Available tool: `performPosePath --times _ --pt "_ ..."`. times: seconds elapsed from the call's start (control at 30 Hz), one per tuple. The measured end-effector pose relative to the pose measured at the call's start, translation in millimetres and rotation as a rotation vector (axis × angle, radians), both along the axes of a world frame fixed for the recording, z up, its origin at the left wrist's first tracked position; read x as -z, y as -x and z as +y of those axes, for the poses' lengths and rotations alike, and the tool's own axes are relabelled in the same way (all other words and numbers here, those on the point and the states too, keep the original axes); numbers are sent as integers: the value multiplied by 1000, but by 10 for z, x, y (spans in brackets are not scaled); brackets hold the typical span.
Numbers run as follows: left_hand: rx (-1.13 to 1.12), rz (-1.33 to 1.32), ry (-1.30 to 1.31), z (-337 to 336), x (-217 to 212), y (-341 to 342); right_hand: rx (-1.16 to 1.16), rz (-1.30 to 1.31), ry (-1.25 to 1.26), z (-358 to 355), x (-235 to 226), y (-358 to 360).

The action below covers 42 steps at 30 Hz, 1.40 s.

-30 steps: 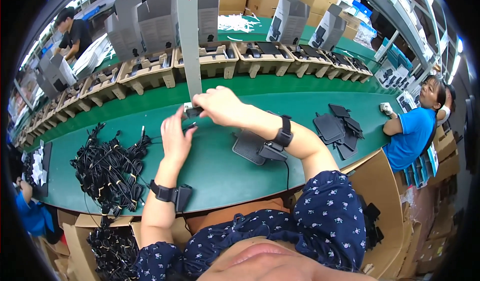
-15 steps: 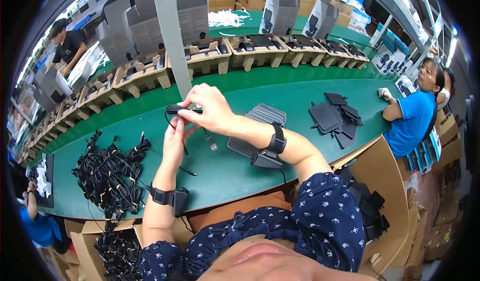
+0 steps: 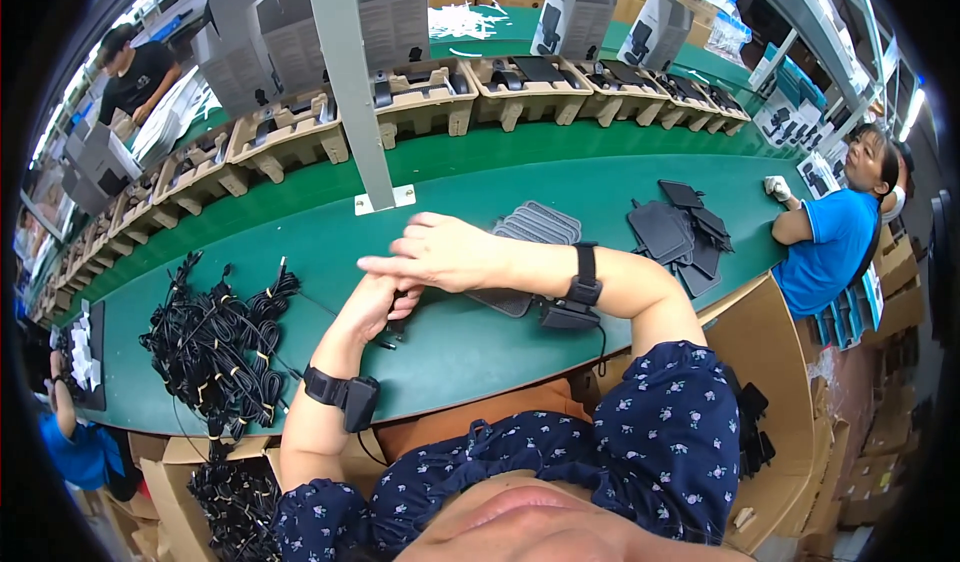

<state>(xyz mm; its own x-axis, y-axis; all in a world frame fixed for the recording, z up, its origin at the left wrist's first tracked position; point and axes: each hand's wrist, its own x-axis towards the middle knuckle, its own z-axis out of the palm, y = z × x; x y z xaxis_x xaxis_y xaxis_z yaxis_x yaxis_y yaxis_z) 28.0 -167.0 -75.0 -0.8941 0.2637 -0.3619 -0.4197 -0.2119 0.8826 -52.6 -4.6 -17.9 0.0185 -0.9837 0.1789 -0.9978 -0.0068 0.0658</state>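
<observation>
Several cardboard trays [image 3: 285, 137] are lined up along the far edge of the green table [image 3: 460, 352], and a dark device is seated in each; the tray row bends out of view at both ends, so no full count can be given. Grey boxes [image 3: 245, 37] are stood upright behind them. At the near left, a cardboard box [image 3: 215, 492] below the table edge is filled with black cables.

Both hands are held together above the table. The right hand [image 3: 440, 252] is laid flat, fingers stretched leftward, over the left hand [image 3: 375, 307], whose fingers are curled around a small black cable piece [image 3: 392, 334]; how firmly it is pinched cannot be told. One black wristband is worn on each forearm.

One heap of bundled black cables [image 3: 215, 337] is spread to the left, one stack of ribbed grey pads [image 3: 535, 227] lies just beyond the right wrist, and one loose pile of dark flat pouches [image 3: 680, 232] lies further right.
</observation>
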Motion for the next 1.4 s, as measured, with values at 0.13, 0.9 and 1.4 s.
performPosePath --times 0.13,0.9,1.4 --pt "58 129 -87 108 -157 -36 109 -119 156 223 229 51" --pt "-302 274 49 -103 237 236 1157 111 342 730 -436 2624" --pt "-318 245 31 -160 310 219 1312 -453 85 397 -728 2910"
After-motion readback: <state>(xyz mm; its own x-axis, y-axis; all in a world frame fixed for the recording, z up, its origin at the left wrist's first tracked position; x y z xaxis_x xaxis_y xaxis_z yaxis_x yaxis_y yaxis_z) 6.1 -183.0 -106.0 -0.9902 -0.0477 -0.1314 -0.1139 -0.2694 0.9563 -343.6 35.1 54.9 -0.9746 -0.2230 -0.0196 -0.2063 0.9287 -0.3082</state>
